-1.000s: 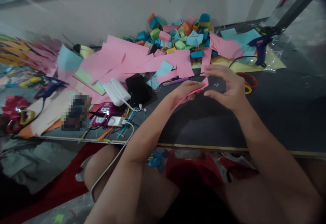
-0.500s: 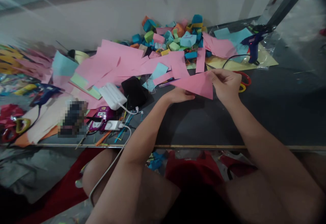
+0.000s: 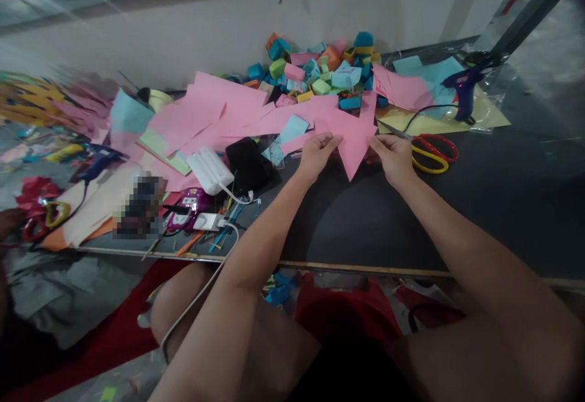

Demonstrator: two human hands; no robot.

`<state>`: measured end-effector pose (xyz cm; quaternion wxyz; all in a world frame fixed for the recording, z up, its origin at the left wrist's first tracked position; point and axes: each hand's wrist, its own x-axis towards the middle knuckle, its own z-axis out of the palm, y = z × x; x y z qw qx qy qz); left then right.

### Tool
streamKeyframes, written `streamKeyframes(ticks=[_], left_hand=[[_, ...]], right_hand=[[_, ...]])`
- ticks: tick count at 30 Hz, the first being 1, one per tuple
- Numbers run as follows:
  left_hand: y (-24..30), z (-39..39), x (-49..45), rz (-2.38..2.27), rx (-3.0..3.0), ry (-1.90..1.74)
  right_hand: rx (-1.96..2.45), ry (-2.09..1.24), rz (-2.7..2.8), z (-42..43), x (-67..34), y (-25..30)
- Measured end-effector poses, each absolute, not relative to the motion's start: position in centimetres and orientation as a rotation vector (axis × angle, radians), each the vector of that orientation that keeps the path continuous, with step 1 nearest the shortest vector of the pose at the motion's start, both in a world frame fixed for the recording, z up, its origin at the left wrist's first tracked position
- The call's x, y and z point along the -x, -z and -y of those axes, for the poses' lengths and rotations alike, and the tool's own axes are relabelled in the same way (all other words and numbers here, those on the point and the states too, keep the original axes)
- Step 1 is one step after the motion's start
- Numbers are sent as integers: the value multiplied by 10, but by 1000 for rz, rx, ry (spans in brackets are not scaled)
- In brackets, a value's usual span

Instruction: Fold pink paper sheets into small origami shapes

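Observation:
A pink sheet of paper is held up between both hands, one corner pointing down toward me. My left hand pinches its left edge with thumb and fingers. On the opposite edge, my right hand has a similar pinch. Scissors with one red and one yellow handle loop lie just right of my right hand, their blades partly hidden behind it. Behind the held sheet, more pink paper is spread over the dark table.
Folded coloured paper pieces are heaped against the wall. One glue gun stands at the right, another at the left. A white power bank, a black pouch-like item and a purple power strip lie left, with cables.
The pink sheet has turned so a corner points down. My left hand has come from beneath it to its left edge. The scissors beside my right hand show more fully now.

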<state>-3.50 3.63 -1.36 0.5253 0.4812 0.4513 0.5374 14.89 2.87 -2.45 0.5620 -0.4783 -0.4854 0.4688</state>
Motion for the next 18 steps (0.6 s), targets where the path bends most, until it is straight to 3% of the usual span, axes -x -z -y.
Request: streamKeyframes(ticks=[18], left_hand=[[16, -45, 44, -1166, -992, -1539]], right_hand=[[1139, -1070, 1322, -27, -149, 25]])
